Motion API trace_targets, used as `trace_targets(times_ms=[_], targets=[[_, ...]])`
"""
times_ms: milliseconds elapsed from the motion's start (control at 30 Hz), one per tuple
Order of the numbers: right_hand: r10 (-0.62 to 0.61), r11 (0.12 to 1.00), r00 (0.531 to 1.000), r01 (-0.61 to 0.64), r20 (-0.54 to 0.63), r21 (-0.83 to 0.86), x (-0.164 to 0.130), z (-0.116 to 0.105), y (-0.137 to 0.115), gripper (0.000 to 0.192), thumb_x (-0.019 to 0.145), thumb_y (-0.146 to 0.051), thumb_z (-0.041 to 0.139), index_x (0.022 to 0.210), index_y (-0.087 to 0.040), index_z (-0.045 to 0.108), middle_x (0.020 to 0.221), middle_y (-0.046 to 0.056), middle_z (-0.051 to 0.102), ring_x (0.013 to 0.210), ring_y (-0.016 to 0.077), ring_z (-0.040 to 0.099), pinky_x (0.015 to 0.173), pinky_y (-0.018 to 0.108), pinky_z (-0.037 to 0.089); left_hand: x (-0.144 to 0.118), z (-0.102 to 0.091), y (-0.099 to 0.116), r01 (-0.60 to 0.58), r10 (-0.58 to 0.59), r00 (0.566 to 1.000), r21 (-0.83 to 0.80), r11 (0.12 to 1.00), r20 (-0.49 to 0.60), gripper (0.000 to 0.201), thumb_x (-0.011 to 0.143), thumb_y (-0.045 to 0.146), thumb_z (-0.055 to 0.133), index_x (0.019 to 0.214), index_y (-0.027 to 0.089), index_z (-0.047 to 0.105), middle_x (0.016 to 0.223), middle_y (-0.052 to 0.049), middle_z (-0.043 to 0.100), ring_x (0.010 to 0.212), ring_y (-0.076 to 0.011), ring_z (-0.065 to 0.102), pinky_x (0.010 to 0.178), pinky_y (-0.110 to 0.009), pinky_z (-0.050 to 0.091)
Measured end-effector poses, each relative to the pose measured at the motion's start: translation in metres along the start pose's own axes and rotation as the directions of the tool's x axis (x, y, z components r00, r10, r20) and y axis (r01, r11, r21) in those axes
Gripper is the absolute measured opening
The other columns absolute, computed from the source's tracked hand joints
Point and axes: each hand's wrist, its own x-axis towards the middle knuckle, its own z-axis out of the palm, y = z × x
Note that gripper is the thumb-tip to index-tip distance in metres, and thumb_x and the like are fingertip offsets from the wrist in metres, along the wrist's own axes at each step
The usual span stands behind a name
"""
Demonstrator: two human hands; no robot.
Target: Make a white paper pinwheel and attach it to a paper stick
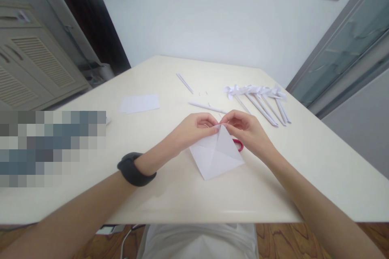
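Note:
A creased square of white paper (212, 156) hangs from both my hands over the near half of the table. My left hand (197, 127) pinches its far edge, thumb on top. Right beside it, my right hand (241, 125) is closed on the same far corner, so the fingertips of both hands nearly meet. Folds run from that corner down across the sheet. A red scissors handle (238, 145) shows partly behind the paper, under my right hand; the rest of the scissors is hidden. Just beyond my hands lies a rolled white paper stick (208, 107).
Several white paper pinwheels on rolled sticks (258, 97) lie at the back right. Flat white sheets (141, 103) rest left of centre. Two thin paper sticks (184, 83) and small scraps lie towards the back of the table (170, 198), near the wall.

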Motion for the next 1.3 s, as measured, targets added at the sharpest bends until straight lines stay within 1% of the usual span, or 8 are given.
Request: trace_targets(times_ms=[167, 267, 367, 633, 900, 1067, 1200, 1300], targets=[[-0.025, 0.999, 0.999, 0.026, -0.030, 0.038, -0.0001, -0.0009, -0.0017, 0.019, 0.084, -0.038, 0.055, 0.085, -0.019, 0.058, 0.083, 0.002, 0.059, 0.073, 0.0126, 0.056, 0.066, 0.026, 0.046, -0.0009, -0.0003, 0.0024, -0.045, 0.048, 0.997, 0.051, 0.998, -0.057, 0.021, 0.075, 0.036, 0.062, 0.085, 0.018, 0.060, 0.081, -0.004, 0.067, 0.073, -0.0181, 0.064, 0.058, -0.026, 0.045], [-0.014, 1.000, 1.000, 0.014, -0.005, 0.025, -0.0003, 0.0002, 0.0003, 0.018, 0.081, -0.034, 0.060, 0.092, -0.021, 0.056, 0.083, 0.000, 0.057, 0.068, 0.0106, 0.055, 0.062, 0.024, 0.045, -0.0008, 0.0002, 0.0036, -0.064, 0.070, 0.995, 0.078, 0.995, -0.065, 0.019, 0.076, 0.035, 0.062, 0.085, 0.018, 0.060, 0.082, -0.003, 0.067, 0.072, -0.0180, 0.064, 0.058, -0.025, 0.044], [-0.015, 1.000, 1.000, 0.015, 0.004, -0.008, 0.0000, 0.0010, 0.0043, 0.014, 0.082, -0.026, 0.057, 0.094, -0.022, 0.054, 0.080, -0.002, 0.055, 0.065, 0.0088, 0.052, 0.057, 0.022, 0.043, -0.0005, 0.0006, 0.0045, -0.071, 0.079, 0.993, 0.096, 0.993, -0.088, 0.017, 0.076, 0.034, 0.061, 0.083, 0.019, 0.058, 0.076, -0.001, 0.065, 0.067, -0.0158, 0.062, 0.056, -0.024, 0.042], [-0.079, 0.993, 0.997, 0.079, 0.014, -0.084, 0.0001, -0.0006, 0.0014, 0.003, 0.082, -0.020, 0.054, 0.085, -0.019, 0.055, 0.094, 0.003, 0.056, 0.079, 0.0121, 0.056, 0.051, 0.019, 0.040, -0.0018, 0.0011, 0.0037, -0.100, 0.103, 0.994, 0.087, 0.991, -0.038, 0.018, 0.079, 0.036, 0.059, 0.082, 0.019, 0.057, 0.075, 0.000, 0.064, 0.065, -0.0143, 0.061, 0.055, -0.023, 0.042], [-0.101, 0.993, 0.995, 0.101, 0.008, -0.068, -0.0021, -0.0005, -0.0014, 0.011, 0.084, -0.031, 0.057, 0.084, -0.020, 0.057, 0.094, 0.003, 0.055, 0.083, 0.0136, 0.056, 0.054, 0.020, 0.043, -0.0023, 0.0007, 0.0047, -0.102, 0.108, 0.993, 0.112, 0.988, -0.048, 0.017, 0.078, 0.036, 0.059, 0.081, 0.019, 0.059, 0.077, -0.002, 0.066, 0.071, -0.0171, 0.064, 0.056, -0.024, 0.043], [-0.209, 0.972, 0.977, 0.204, -0.032, -0.117, -0.0016, 0.0014, -0.0005, 0.005, 0.085, -0.024, 0.055, 0.082, -0.020, 0.056, 0.091, 0.002, 0.054, 0.078, 0.0119, 0.056, 0.065, 0.024, 0.048, -0.0030, 0.0010, 0.0035, -0.094, 0.099, 0.994, 0.096, 0.991, -0.055, 0.019, 0.078, 0.038, 0.058, 0.081, 0.019, 0.059, 0.078, -0.003, 0.066, 0.072, -0.0180, 0.064, 0.057, -0.025, 0.044], [-0.375, 0.895, 0.925, 0.342, -0.067, -0.285, -0.0021, 0.0033, 0.0010, 0.006, 0.083, -0.015, 0.055, 0.081, -0.020, 0.057, 0.089, 0.002, 0.053, 0.075, 0.0115, 0.055, 0.069, 0.026, 0.048, -0.0027, 0.0016, 0.0011, -0.089, 0.096, 0.992, 0.093, 0.992, -0.077, 0.021, 0.078, 0.038, 0.060, 0.081, 0.018, 0.061, 0.079, -0.003, 0.066, 0.073, -0.0180, 0.063, 0.059, -0.026, 0.045], [-0.456, 0.825, 0.888, 0.396, -0.061, -0.403, -0.0033, 0.0046, 0.0032, 0.009, 0.084, -0.014, 0.052, 0.083, -0.021, 0.057, 0.090, 0.003, 0.054, 0.074, 0.0125, 0.054, 0.068, 0.027, 0.048, -0.0024, 0.0021, 0.0021, -0.076, 0.084, 0.992, 0.081, 0.994, -0.092, 0.020, 0.077, 0.037, 0.061, 0.080, 0.017, 0.062, 0.078, -0.003, 0.065, 0.072, -0.0176, 0.062, 0.059, -0.025, 0.044]])
